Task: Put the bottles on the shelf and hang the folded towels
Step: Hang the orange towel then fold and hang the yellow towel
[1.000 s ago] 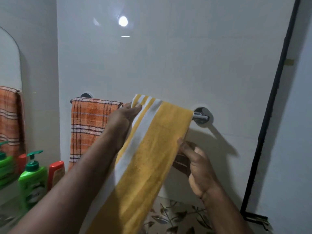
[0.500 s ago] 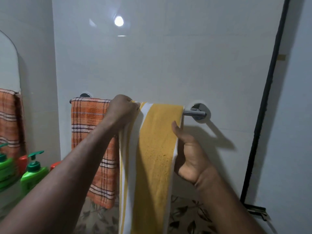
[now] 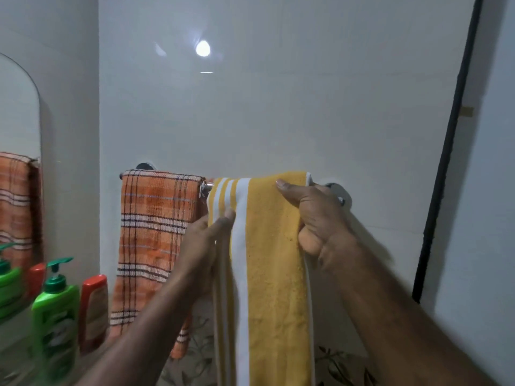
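A yellow towel with white stripes [image 3: 267,274] hangs over the chrome towel bar [image 3: 206,187] on the white wall. My left hand [image 3: 206,246] pinches the towel's left edge a little below the bar. My right hand [image 3: 312,215] grips the towel's right edge just under the bar, fingers reaching up to the fold. An orange plaid towel [image 3: 156,232] hangs on the same bar to the left. A green pump bottle [image 3: 54,310] and a red bottle [image 3: 93,307] stand on the shelf at the lower left.
A mirror [image 3: 16,129] on the left wall reflects the plaid towel and the bottles. A black pipe [image 3: 446,162] runs down the wall at the right. The bar's right mount [image 3: 338,190] shows behind my right hand.
The yellow towel has been slid right along the bar, away from the plaid towel. My left hand has dropped from the bar to the towel's left edge; my right hand has risen to the fold.
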`<state>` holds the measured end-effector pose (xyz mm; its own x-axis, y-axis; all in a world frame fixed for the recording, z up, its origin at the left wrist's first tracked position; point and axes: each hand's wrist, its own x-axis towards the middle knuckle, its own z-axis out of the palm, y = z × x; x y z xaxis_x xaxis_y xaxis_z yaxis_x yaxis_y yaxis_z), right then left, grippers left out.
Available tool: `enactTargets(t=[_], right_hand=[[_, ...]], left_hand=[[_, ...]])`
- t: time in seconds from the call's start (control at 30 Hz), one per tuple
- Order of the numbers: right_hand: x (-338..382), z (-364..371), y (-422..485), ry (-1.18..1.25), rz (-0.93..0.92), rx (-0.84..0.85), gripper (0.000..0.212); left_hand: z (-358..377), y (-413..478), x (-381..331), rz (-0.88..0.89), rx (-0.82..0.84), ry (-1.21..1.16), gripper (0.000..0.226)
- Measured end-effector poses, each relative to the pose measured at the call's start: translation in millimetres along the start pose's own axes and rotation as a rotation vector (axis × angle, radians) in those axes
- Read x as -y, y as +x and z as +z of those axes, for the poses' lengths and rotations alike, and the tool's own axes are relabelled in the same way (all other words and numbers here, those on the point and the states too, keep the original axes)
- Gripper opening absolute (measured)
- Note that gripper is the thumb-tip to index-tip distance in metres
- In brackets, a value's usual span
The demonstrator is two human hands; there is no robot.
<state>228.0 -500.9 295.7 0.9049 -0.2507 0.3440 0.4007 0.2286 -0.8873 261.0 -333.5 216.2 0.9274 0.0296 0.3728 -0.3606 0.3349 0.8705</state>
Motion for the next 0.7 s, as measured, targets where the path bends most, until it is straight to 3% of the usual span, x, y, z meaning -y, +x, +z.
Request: enactTargets(t=[0.07, 0.2, 0.3, 0.33, 0.47, 0.53, 0.6, 0.7], right_hand=[[10.3, -4.3, 12.4, -0.175, -0.06, -0.011, 0.024], [38.7, -12.0, 43.8, -0.593, -0.252, -0.123, 0.065], [58.0, -13.1, 63.6, -0.739, -0.3, -0.161, 0.07], [62.2, -13.5, 69.0, -0.858, -0.302, -0.181, 0.071], [59.0, -16.4, 75.5, -1.505, -0.281, -0.179, 0.064], [57.0, -18.9, 65.4, -1.516, -0.403, -0.246, 0.053], [52.0, -23.8, 46.9, -1.344, -0.575, -0.325, 0.039], [24.4, -38.2, 16.7, -1.077, -0.724, -0.412, 0.044]], left_hand=[[-2.9, 9.4, -9.7, 0.058, 0.057, -0.011, 0.011], [7.1, 32.9, -49.9, 0.206, 0.093, 0.14, 0.012], [14.3, 65.4, -72.9, 0.079, 0.027, 0.249, 0.024], [14.7, 76.3, -76.6, 0.043, 0.01, 0.332, 0.033], [21.9, 83.7, -67.1, 0.089, -0.062, 0.582, 0.026], [23.6, 75.2, -58.2, 0.146, -0.121, 0.596, 0.04], [20.5, 72.5, -48.0, 0.165, -0.138, 0.564, 0.05], [13.1, 69.3, -36.5, 0.176, -0.096, 0.454, 0.057]])
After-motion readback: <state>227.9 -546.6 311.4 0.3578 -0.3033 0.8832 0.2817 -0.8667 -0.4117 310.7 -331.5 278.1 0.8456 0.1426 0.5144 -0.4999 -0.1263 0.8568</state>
